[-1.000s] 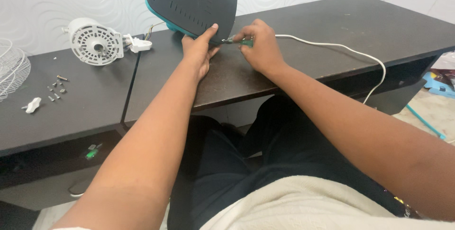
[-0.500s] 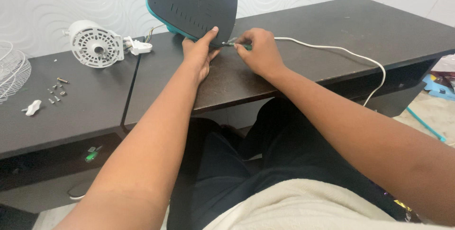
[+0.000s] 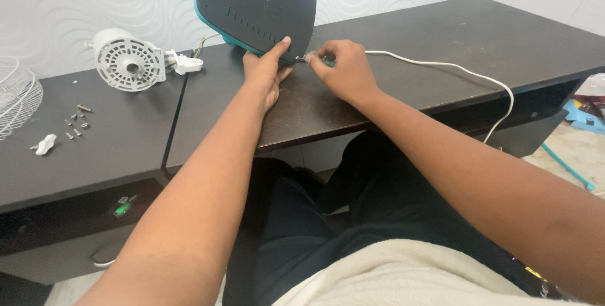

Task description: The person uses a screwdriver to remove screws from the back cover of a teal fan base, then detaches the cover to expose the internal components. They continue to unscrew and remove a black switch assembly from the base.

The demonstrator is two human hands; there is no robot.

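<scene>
The fan base (image 3: 255,5) stood on the desk (image 3: 441,47), the motor (image 3: 126,60) left of it, apparently several screws (image 3: 75,123) farther left.

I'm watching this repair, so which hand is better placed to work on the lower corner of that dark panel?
Right. The right hand pinches a small green-handled tool at the corner of the dark panel, while the left hand is busy bracing the panel's lower edge.

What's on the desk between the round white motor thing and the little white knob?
In the head view, a few small loose screws lie on the dark desk between the white motor and the white knob.
</scene>
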